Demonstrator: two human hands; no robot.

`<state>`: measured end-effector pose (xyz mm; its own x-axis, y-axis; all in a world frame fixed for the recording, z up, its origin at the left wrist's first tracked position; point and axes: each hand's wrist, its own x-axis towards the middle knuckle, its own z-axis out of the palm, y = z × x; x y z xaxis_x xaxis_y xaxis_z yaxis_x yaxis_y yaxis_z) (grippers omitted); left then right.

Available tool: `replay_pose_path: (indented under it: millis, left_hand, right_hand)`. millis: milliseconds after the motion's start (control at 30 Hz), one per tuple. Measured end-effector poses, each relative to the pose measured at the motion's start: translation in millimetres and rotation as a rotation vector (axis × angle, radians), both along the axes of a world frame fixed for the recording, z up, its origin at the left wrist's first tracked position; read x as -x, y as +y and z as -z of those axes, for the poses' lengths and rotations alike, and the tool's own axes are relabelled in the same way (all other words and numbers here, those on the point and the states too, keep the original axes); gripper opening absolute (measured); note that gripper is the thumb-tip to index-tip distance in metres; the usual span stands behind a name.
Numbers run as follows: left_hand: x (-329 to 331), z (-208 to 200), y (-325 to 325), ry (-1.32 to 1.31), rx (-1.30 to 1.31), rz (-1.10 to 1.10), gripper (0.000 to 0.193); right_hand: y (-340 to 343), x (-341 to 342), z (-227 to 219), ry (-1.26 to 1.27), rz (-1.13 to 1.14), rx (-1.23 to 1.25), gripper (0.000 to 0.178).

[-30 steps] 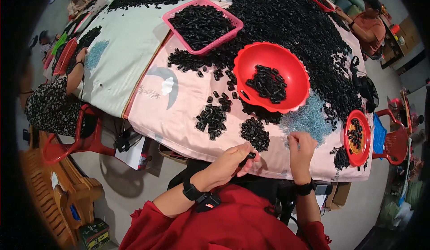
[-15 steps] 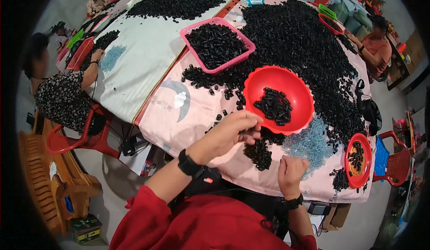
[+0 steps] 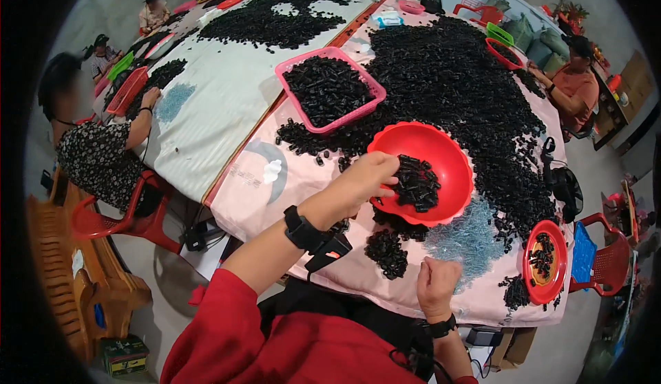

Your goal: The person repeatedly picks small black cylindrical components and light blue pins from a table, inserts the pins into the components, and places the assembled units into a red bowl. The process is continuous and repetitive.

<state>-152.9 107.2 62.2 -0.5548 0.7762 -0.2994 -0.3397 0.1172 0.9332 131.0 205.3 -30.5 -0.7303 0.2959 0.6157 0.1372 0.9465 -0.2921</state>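
Observation:
My left hand (image 3: pixel 368 183) reaches over the left rim of a red scalloped bowl (image 3: pixel 451 167). Its fingers are curled, and whatever is between them is hidden. A heap of short black tubular pieces (image 3: pixel 417 186) lies inside the bowl, beside my fingertips. Lower right, my right hand (image 3: pixel 438 284) is closed in a fist above the cloth, its contents out of sight. Next to that fist spreads a pile of small clear-bluish pieces (image 3: pixel 465 243). To its left sits a small pile of black pieces (image 3: pixel 387 253).
A pink basket (image 3: pixel 330 126) full of black pieces stands beyond the bowl, by a large black heap (image 3: pixel 441 81). A red oval tray (image 3: pixel 562 274) is at the right edge. Other people sit around the tables, one in a patterned top (image 3: pixel 96 150) at left.
My left hand has come in over the bowl's rim, close to the black pieces. My right hand stays a fist. The whole view has shifted slightly.

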Motion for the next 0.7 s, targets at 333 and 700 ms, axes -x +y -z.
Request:
replay_pose_path:
  millis: [333, 700]
  left_hand:
    - [5.5, 43.1, -52.9, 0.903, 0.332, 0.056, 0.027]
    - [14.6, 91.1, -26.9, 1.378, 0.411, -0.171, 0.019]
  right_hand:
    - [-2.3, 1.2, -2.4, 0.025, -0.017, 0.036, 0.022]
    - [-3.0, 4.3, -2.2, 0.036, -0.018, 0.037, 0.021]
